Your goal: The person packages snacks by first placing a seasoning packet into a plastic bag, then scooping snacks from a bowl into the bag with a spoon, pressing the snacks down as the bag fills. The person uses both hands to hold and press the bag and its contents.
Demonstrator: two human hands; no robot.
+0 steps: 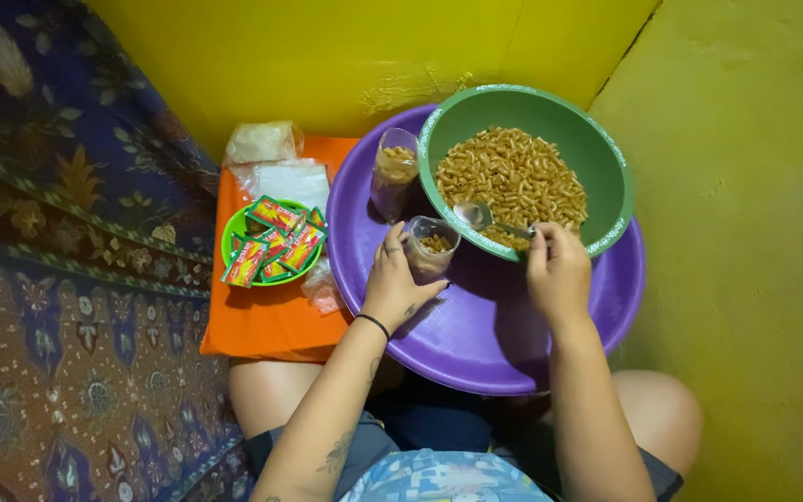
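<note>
You are sitting on the floor in a yellow-walled corner, looking down over your own knees at a wide purple basin resting in front of you. Tilted inside its far side sits a green bowl filled with small tan snack pieces. A filled clear bag stands upright in the basin just left of the bowl. To the left of the basin lies an orange cloth, and on it a small green plate piled with red and green sachets, with a stack of empty clear bags behind it against the wall. A patterned blue fabric covers the floor further left. The near rim of the basin is hidden behind your forearms, and the lower edge of the picture cuts off your lap. Your left hand is closed around a small clear plastic bag, holding it upright and open-mouthed in the basin, touching the bowl's near rim, with a few pieces in the bottom. Your right hand is pinched shut on the handle of a metal spoon, whose bowl lies on the snack pieces just beside the bag; most of the handle is hidden under your fingers
</note>
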